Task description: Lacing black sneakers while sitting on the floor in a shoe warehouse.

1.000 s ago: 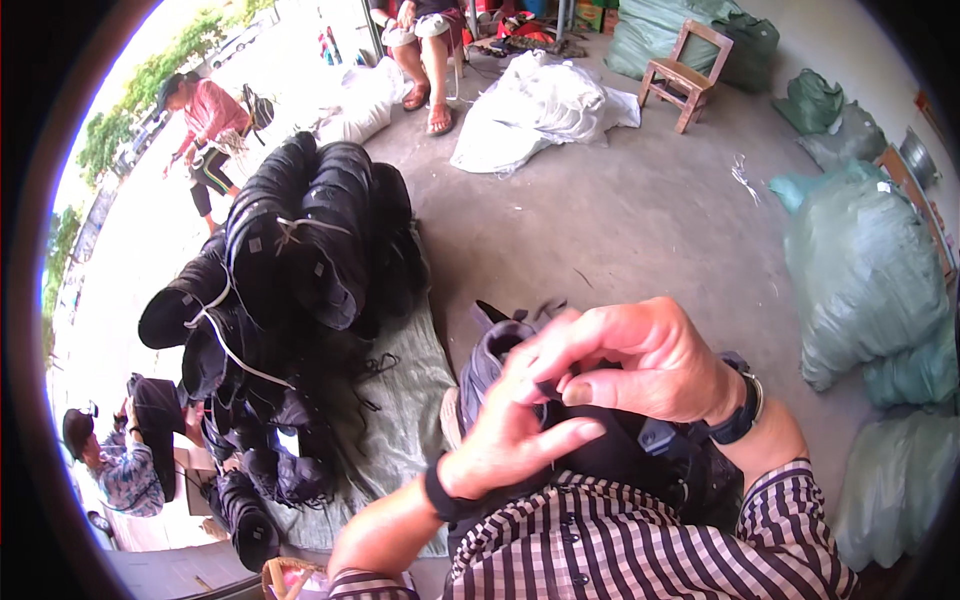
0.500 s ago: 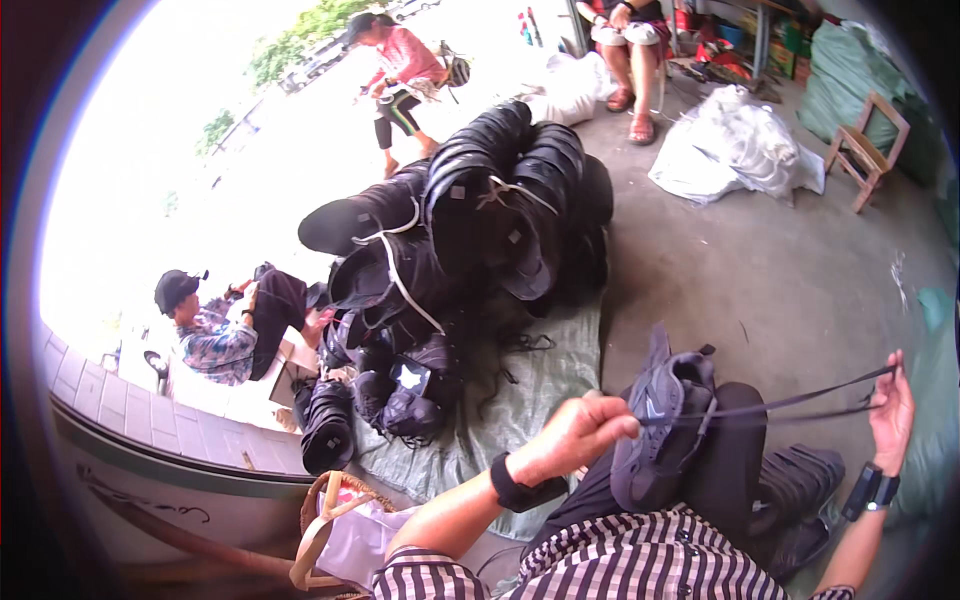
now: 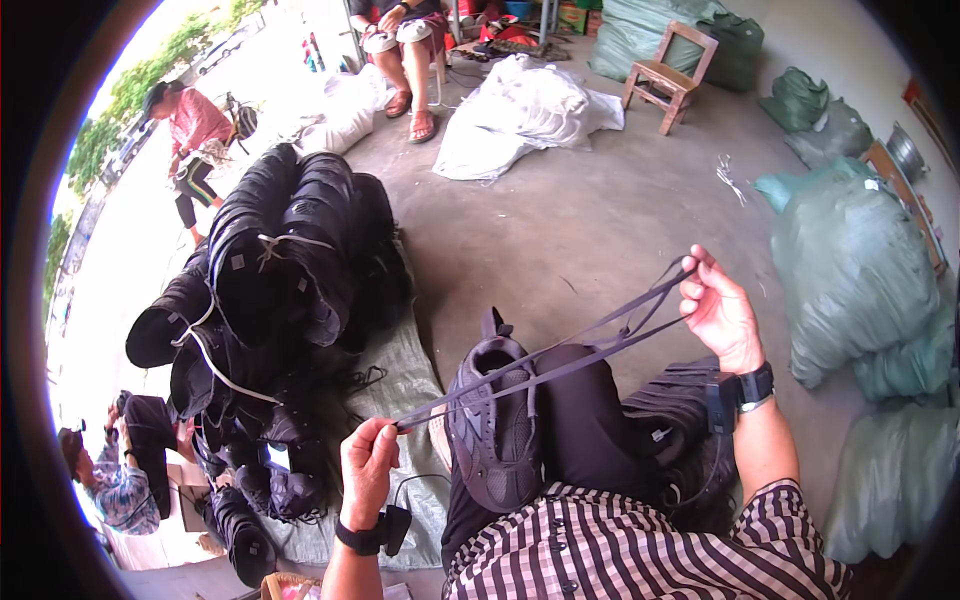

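A dark shoe (image 3: pixel 496 440) rests on my lap, its opening facing away from me and its heel loop standing up. My left hand (image 3: pixel 366 472) is closed in a pinch on one end of a dark shoelace (image 3: pixel 560 368). The lace stretches in doubled strands across the shoe, with a small loop or knot along it. At the other end my right hand (image 3: pixel 722 312) pinches the strands between thumb and fingers, raised to the right of my knee. Whether the lace is threaded through the shoe I cannot tell.
Bundled stacks of black shoe parts (image 3: pixel 290 240) lie on a green sheet (image 3: pixel 405 390) to my left. More dark pieces (image 3: pixel 680 410) sit beside my right leg. Large green sacks (image 3: pixel 860 270) stand at right. Farther off are a white sack (image 3: pixel 520 115), a wooden chair (image 3: pixel 668 78) and several seated people.
The view has swung right. My left hand has moved off the shoe to its left, and the lace now spans both hands over the shoe.
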The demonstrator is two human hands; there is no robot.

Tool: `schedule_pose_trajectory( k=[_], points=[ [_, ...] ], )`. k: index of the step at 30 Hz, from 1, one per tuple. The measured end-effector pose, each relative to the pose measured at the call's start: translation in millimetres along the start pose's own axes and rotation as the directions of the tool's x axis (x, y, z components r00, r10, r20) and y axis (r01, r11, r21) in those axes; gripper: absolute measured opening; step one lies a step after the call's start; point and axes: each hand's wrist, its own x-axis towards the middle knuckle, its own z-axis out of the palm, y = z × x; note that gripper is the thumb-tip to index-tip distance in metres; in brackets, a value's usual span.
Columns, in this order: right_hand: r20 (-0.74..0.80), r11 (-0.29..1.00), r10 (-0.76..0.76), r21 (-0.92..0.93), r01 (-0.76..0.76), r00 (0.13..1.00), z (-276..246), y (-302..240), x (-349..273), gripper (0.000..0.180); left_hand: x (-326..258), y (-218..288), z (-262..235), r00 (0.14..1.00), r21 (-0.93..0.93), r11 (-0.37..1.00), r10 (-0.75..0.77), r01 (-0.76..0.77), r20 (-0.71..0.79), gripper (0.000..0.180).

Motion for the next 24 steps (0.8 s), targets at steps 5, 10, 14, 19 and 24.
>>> schedule_pose_trajectory(
  k=[5,10,14,19,24],
  points=[
    [0.008,0.999,0.026,0.029,-0.026,1.000,1,4,0,0.022,-5,-9,-5,0.999,-0.018,0.999,-0.036,0.036,-0.004,0.020],
    [0.001,0.999,0.030,0.017,-0.030,1.000,2,3,1,0.022,-4,-13,-5,0.999,-0.008,0.999,-0.036,0.036,-0.010,0.019],
    [0.016,0.999,0.035,0.013,-0.036,0.999,0,0,0,0.021,-5,-8,-5,0.998,-0.037,0.997,-0.064,0.063,-0.018,0.019],
    [0.040,0.999,0.039,0.022,-0.040,0.998,-2,-2,-1,0.022,-9,-7,-4,0.998,-0.059,0.996,-0.068,0.067,-0.017,0.019],
    [0.057,0.997,0.065,0.029,-0.066,0.996,1,-3,-3,0.021,-12,-9,-4,0.997,-0.061,0.995,-0.075,0.074,-0.022,0.019]
  ],
)
